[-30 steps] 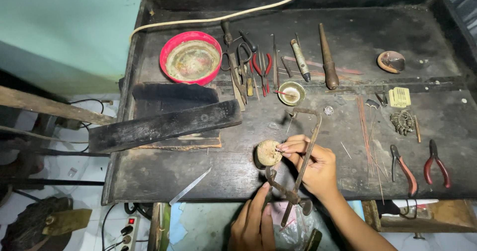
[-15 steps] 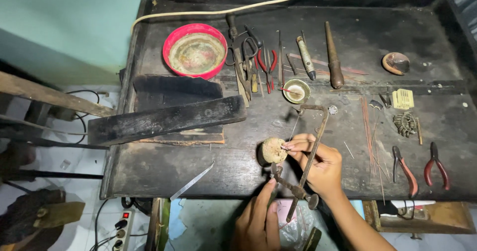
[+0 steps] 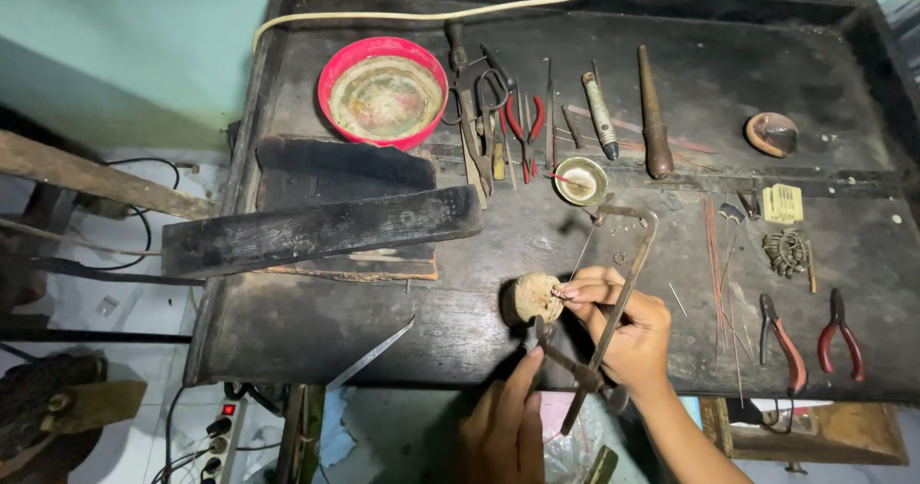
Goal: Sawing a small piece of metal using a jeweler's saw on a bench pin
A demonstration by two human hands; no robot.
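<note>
My right hand (image 3: 628,326) grips a metal saw frame (image 3: 613,292) that slants from the bench toward me, and its fingertips pinch a small piece against a round tan block (image 3: 532,297) on the dark workbench (image 3: 316,326). My left hand (image 3: 503,426) is below the bench's front edge, fingers up near the saw frame's lower handle (image 3: 585,383), touching it or just beside it; I cannot tell which.
A red bowl (image 3: 383,89), scissors, red-handled pliers (image 3: 522,125), files and a wooden-handled tool (image 3: 655,115) lie at the back. A small round dish (image 3: 581,179) sits mid-bench. Two pliers (image 3: 810,335) and thin rods lie right. A long dark block (image 3: 321,230) is left. A power strip (image 3: 216,431) is below.
The view has shifted slightly. My hands stay at the round block with the saw frame; the left hand's fingers have risen a little toward the frame's handle.
</note>
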